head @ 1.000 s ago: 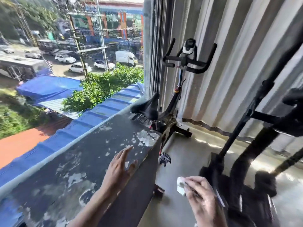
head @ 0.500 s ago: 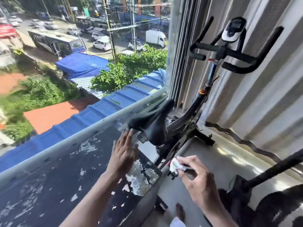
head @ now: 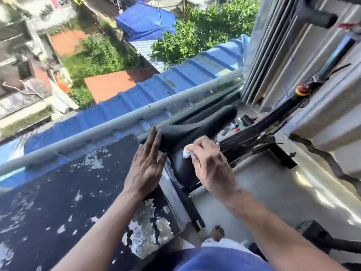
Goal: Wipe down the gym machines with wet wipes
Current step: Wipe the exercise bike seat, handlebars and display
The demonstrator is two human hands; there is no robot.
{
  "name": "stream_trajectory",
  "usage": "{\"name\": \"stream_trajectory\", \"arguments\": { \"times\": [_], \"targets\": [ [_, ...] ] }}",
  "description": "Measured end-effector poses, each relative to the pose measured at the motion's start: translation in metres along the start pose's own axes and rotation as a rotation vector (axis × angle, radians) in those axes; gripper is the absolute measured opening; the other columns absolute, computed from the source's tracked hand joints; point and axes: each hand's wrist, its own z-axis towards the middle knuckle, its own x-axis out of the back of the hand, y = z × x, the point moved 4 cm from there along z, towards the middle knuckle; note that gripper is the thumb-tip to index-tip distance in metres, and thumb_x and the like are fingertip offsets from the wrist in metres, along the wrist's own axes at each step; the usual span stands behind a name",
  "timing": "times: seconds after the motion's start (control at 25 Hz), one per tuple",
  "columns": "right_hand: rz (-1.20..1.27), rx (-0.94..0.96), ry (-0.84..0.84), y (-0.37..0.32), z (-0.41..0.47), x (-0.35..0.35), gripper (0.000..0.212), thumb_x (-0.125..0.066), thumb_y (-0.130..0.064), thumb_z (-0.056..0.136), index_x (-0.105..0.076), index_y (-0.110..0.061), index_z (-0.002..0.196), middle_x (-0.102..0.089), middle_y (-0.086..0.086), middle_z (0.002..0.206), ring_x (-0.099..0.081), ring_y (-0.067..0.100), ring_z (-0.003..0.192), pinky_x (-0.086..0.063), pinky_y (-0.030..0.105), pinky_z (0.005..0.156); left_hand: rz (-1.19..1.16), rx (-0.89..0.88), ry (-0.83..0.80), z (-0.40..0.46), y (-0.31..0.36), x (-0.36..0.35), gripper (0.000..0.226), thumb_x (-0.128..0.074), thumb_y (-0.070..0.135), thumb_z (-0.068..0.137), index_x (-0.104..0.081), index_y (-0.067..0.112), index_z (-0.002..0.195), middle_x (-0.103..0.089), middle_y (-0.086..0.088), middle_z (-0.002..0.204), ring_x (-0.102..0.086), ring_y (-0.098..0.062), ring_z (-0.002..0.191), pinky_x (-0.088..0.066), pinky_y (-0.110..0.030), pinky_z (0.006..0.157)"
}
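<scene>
Blue cloth of the person's clothing fills the bottom edge, with a bare foot [head: 218,232] on the floor below. From there both forearms reach forward. Flat and straight-fingered, the left hand [head: 146,165] lies with its palm over the edge of the peeling black ledge [head: 58,192] and its fingertips just touching the wide rear of the saddle [head: 195,132], gripping nothing. The right hand [head: 210,163] is curled round a crumpled white wet wipe [head: 188,152] and presses it onto the top of the black saddle near its middle. The wipe looks soft, limp and light, so bunching it in the fingers as shown seems the sensible hold; a loose corner would likely drag and fold. The saddle seems firm, lightly textured padding, fixed on its post, and should take steady pressure without shifting much. Beyond it the bike frame [head: 277,118] runs up toward a red knob [head: 302,90], beside striped curtains [head: 277,45]. Farther off lie blue roofs [head: 185,75] and trees.
</scene>
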Motion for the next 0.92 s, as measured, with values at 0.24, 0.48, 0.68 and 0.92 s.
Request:
{"name": "stream_trajectory", "arguments": {
  "times": [0.24, 0.48, 0.68, 0.92],
  "targets": [
    [0.032, 0.134, -0.126, 0.022, 0.004, 0.017, 0.023, -0.061, 0.002, 0.095, -0.072, -0.016, 0.105, -0.055, 0.0, 0.096, -0.055, 0.022, 0.088, -0.053, 0.04, 0.076, 0.042, -0.013, 0.012, 0.0, -0.004, -0.002, 0.066, -0.032, 0.044, 0.107, 0.004, 0.039, 0.162, 0.006, 0.015, 0.172, -0.002, -0.005, 0.158, -0.013, -0.035, 0.129],
    [0.029, 0.402, -0.303, -0.005, -0.005, 0.0, 0.017, -0.055, -0.002, 0.097, -0.067, -0.014, 0.099, -0.054, 0.002, 0.093, -0.049, 0.021, 0.082, -0.048, 0.037, 0.078, 0.042, 0.013, 0.031, 0.0, -0.001, 0.0, 0.065, -0.04, 0.031, 0.108, -0.009, 0.028, 0.165, 0.0, 0.015, 0.173, -0.004, -0.004, 0.158, -0.004, -0.019, 0.126],
    [0.038, 0.294, -0.094, 0.011, 0.023, 0.001, 0.02, -0.054, -0.01, 0.101, -0.074, -0.016, 0.101, -0.058, -0.001, 0.084, -0.047, 0.021, 0.077, -0.047, 0.038, 0.079, 0.055, 0.036, 0.014, 0.0, -0.002, -0.001, 0.063, -0.038, 0.034, 0.108, -0.01, 0.029, 0.165, 0.001, 0.017, 0.172, -0.004, -0.002, 0.157, -0.004, -0.018, 0.125],
    [0.004, 0.49, -0.299, -0.001, -0.022, 0.007, 0.012, -0.057, -0.015, 0.101, -0.068, -0.021, 0.102, -0.059, -0.005, 0.093, -0.047, 0.018, 0.083, -0.047, 0.033, 0.08, 0.048, 0.034, 0.024, -0.002, -0.001, 0.001, 0.064, -0.04, 0.033, 0.108, -0.013, 0.029, 0.165, -0.003, 0.016, 0.172, -0.007, -0.005, 0.158, -0.007, -0.02, 0.126]
  ]
}}
